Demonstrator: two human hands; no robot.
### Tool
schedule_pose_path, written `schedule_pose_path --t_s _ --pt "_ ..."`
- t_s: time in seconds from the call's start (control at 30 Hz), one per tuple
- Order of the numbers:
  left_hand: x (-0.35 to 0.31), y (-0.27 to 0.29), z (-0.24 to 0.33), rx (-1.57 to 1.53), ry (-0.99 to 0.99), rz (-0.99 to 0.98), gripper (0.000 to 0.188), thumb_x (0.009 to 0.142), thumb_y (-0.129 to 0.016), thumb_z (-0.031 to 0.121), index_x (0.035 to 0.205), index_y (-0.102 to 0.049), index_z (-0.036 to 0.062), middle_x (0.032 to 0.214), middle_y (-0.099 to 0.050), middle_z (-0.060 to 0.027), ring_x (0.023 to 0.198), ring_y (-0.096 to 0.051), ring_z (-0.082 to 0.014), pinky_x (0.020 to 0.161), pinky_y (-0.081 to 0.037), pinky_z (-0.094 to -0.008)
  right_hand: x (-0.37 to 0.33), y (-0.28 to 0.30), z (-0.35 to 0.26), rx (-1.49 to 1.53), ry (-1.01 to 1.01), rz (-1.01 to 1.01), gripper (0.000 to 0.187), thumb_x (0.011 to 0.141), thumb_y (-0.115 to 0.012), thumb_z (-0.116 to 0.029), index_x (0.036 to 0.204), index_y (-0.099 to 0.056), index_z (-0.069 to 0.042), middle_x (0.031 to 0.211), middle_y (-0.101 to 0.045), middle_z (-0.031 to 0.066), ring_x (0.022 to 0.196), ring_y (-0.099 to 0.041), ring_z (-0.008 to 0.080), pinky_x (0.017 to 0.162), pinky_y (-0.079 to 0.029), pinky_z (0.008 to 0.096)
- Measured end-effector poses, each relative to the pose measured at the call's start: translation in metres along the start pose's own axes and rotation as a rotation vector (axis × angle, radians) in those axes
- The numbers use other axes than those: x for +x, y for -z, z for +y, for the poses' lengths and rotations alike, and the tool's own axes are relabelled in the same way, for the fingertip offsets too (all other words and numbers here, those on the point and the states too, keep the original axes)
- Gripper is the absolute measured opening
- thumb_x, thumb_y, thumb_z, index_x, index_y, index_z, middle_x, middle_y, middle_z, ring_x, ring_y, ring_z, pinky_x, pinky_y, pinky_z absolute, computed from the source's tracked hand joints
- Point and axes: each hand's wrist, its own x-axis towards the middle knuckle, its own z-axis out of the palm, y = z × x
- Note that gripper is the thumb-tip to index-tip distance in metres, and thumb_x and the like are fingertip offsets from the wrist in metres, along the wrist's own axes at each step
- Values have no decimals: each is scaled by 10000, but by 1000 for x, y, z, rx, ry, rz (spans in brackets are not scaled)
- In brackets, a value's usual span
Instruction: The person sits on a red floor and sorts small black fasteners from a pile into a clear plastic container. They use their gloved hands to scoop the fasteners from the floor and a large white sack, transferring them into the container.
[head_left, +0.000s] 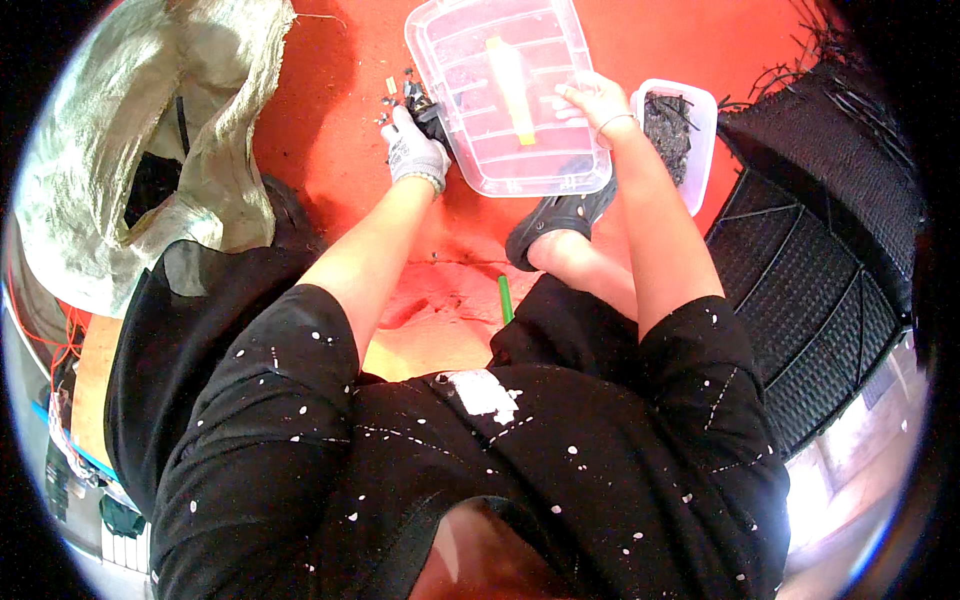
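Observation:
My left hand (415, 155), in a pale glove, is down on the red floor, its fingers curled round a clump of black scraps (428, 118); part of the fingers is hidden. Small light and dark bits (392, 92) lie beside it. My right hand (596, 104), with a thin band at the wrist, grips the right edge of a clear plastic tub (475, 105). A yellow strip runs down the middle of the tub, which is tilted next to my left hand. Whether the tub rests on the floor I cannot tell.
A white plastic container (701, 150) of black scraps stands to the right. Beyond it is a black woven basket-like piece (800, 290) with loose strands. At left stands an open pale woven sack (90, 190) with dark contents. A green stick (505, 299) lies near my dark clog (560, 215).

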Motion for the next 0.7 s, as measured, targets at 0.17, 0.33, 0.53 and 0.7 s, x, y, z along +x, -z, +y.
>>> schedule_pose_path --t_s 0.17,0.33,0.53,0.7 --pt "7 -8 -6 -139 -35 59 475 727 -565 52 1195 -483 75 1057 -497 -217 934 -557 -332 839 -452 -377 -5 -6 -7 36 -39 -37 252 776 -684 -22 972 -537 39 850 -626 130 683 -658 247 570 -557 328" --pt "12 -19 -12 -184 -165 69 412 727 -547 35 1138 -532 63 1003 -541 -216 918 -560 -341 833 -460 -385 -12 -3 -13 35 -92 -24 269 779 -685 -38 994 -548 48 876 -629 133 734 -659 250 612 -558 331" --pt "-19 -15 39 -287 -581 -107 412 755 -553 74 1164 -516 42 1038 -564 -209 943 -552 -346 867 -444 -387 -4 10 1 33 -150 -122 280 799 -674 -122 1028 -577 7 927 -645 129 792 -653 225 693 -528 309" --pt "7 9 39 -285 -756 -90 432 785 -604 224 1166 -531 32 1070 -576 -201 975 -565 -323 878 -446 -370 13 88 43 -25 -158 -33 310 819 -649 -187 1071 -589 -17 997 -638 86 895 -627 207 787 -496 324"
